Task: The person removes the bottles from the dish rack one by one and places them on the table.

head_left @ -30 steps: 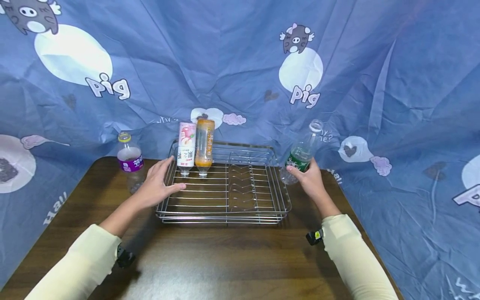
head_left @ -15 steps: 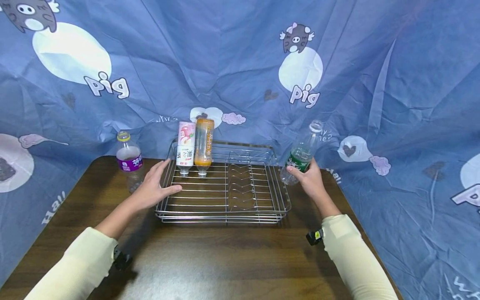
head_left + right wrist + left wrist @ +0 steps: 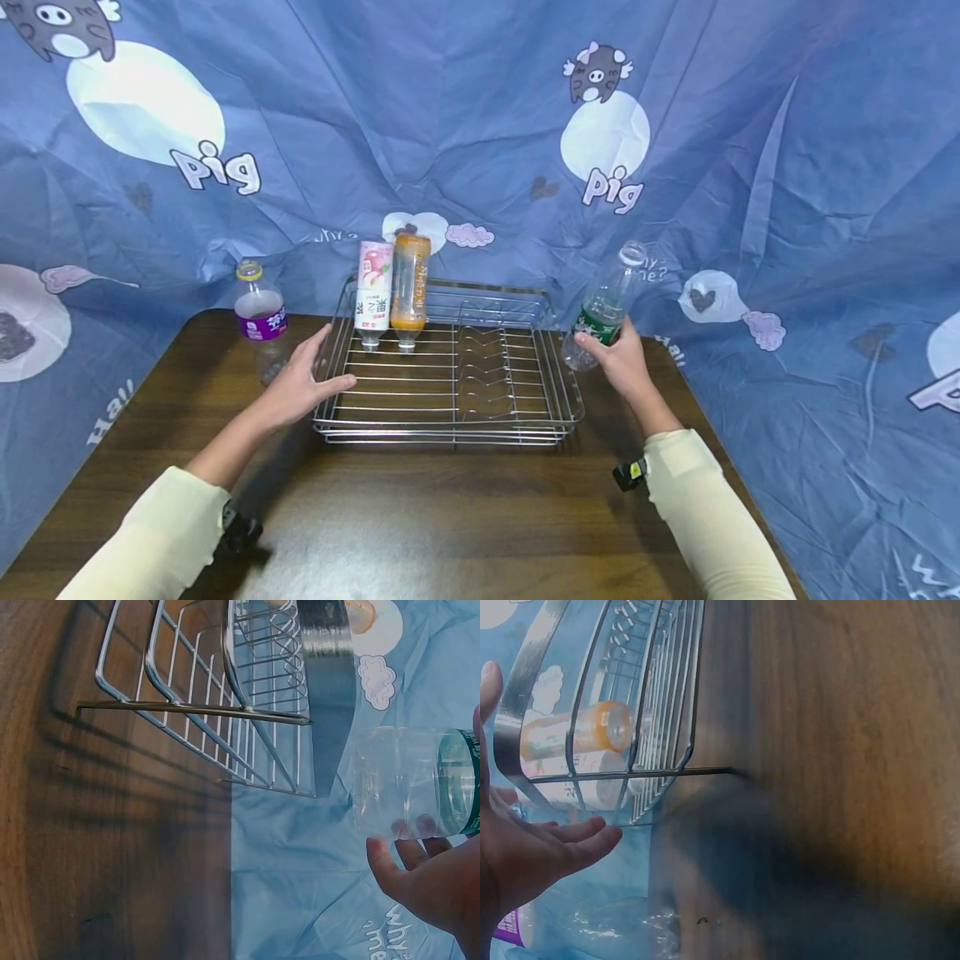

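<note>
My right hand (image 3: 626, 364) grips a clear plastic bottle with a green label (image 3: 609, 293), uncapped end up, beside the rack's right side. In the right wrist view, the base of this bottle (image 3: 394, 780) hangs above the tabletop. My left hand (image 3: 294, 389) spreads its fingers and thumb at the left side of the wire dish rack (image 3: 442, 437); whether it touches the wire, I cannot tell. Two bottles stand neck down in the rack's back left: a pink-and-white one (image 3: 372, 292) and an orange one (image 3: 409, 287).
Behind my left hand a clear bottle with a purple label (image 3: 260, 321) and yellow ring at its neck stands on the brown wooden table (image 3: 450, 517). A row of wavy wire dividers (image 3: 482, 375) runs down the rack's middle right. A blue cloth (image 3: 465, 125) hangs behind.
My left hand has drawn slightly left, away from the two neck-down bottles. The right hand and its green-labelled bottle have stayed nearly still.
</note>
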Action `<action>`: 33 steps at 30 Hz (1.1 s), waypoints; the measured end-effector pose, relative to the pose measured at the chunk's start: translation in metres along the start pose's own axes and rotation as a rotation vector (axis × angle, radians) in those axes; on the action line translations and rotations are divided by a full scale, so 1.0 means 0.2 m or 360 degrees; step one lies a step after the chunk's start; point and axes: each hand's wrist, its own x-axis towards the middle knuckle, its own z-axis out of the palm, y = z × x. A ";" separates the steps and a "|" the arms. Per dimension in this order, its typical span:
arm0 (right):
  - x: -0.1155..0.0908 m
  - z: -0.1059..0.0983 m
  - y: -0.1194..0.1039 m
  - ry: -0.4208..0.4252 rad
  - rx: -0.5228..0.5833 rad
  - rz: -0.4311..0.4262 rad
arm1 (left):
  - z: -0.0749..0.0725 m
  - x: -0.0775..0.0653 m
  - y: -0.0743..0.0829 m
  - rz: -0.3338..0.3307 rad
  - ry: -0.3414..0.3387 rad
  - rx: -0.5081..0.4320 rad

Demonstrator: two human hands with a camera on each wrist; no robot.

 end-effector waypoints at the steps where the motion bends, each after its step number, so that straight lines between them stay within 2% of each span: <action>1: 0.00 0.00 0.01 0.0002 -0.0004 -0.0003 | 0.00 0.00 0.00 0.0001 -0.0001 -0.0024; 8: 0.07 0.00 0.20 0.0029 0.0006 0.0031 | 0.03 -0.03 -0.02 -0.0045 -0.0051 -0.0127; 13: 0.08 0.00 0.24 0.0043 0.0022 -0.0013 | 0.04 -0.04 -0.02 -0.0110 -0.0077 -0.0262; 17: 0.07 0.00 0.25 0.0038 0.0032 -0.0011 | 0.05 -0.04 -0.03 -0.0134 -0.0103 -0.0395; 23: 0.06 0.00 0.25 0.0058 0.0044 0.0012 | 0.05 -0.05 -0.04 -0.0145 -0.0107 -0.0474; 29: 0.07 -0.01 0.26 0.0085 0.0049 0.0024 | 0.07 -0.05 -0.06 -0.0153 -0.0116 -0.0618; 33: 0.02 -0.01 0.15 0.0077 0.0033 0.0039 | 0.08 -0.05 -0.06 -0.0163 -0.0107 -0.0684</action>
